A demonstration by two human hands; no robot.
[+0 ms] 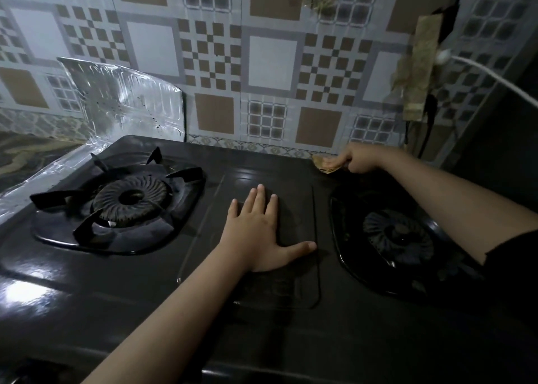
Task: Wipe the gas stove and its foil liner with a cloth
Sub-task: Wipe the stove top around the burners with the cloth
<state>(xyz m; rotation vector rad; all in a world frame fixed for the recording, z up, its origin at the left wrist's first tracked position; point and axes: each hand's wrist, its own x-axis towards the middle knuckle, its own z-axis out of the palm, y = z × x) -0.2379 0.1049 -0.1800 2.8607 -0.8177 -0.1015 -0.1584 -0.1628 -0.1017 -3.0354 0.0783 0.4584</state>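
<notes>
One gas stove, two burners. Left hand flat at centre, fingers spread wide. Right hand at 1 o'clock, fingers pinching one cloth.

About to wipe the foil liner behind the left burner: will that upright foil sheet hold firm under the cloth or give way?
The foil liner looks thin and creased, so it would probably bend or crumple under pressure. It stands leaning at the wall with a free right edge, so pushing may tip or shift it. The cloth in the right hand should likely go lightly; the flat left hand could steady it.
</notes>
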